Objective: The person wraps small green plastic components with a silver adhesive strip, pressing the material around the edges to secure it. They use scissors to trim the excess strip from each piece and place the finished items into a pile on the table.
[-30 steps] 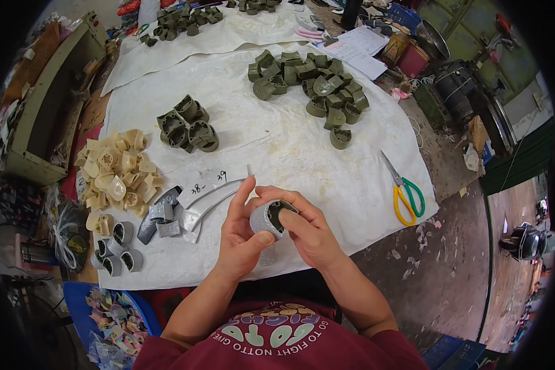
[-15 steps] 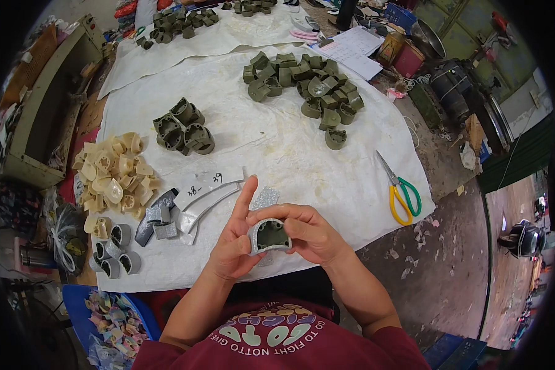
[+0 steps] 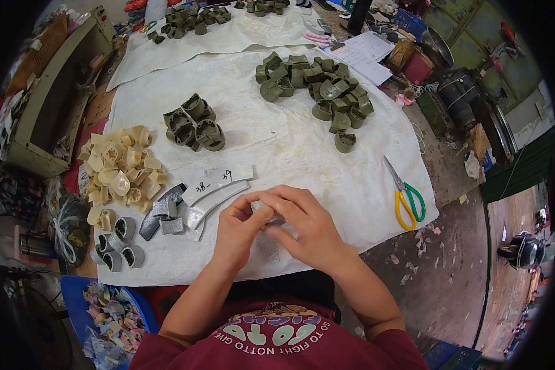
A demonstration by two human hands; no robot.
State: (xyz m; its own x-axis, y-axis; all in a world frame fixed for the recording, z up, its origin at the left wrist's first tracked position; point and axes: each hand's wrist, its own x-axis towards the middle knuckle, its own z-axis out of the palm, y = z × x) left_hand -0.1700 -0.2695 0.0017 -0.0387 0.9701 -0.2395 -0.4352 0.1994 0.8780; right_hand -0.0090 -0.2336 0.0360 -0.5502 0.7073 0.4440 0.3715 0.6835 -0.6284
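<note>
Between my two hands, just above the near part of the table, is a small block shoe heel (image 3: 277,219) covered in silver glitter material. Most of it is hidden by my fingers. My left hand (image 3: 235,229) pinches it from the left with bent thumb and fingers. My right hand (image 3: 308,225) curls over its top and right side. To the left of my hands lie curved white strips (image 3: 219,192) and a dark strip (image 3: 151,223) with small silver-grey pieces (image 3: 171,226) on it. Several silver-covered heels (image 3: 131,256) stand at the table's near left corner.
A cream heel pile (image 3: 120,176) sits on the left of the white table cover (image 3: 253,145). Olive heels (image 3: 194,126) form a cluster beyond, with a larger pile (image 3: 320,89) farther right. Scissors (image 3: 407,200) lie near the right edge. A blue scrap tub (image 3: 74,299) stands below left.
The heel has been turned, so its hollow olive inside no longer shows. My left index finger, stretched up before, is now bent over it. My right fingers have closed further around it.
</note>
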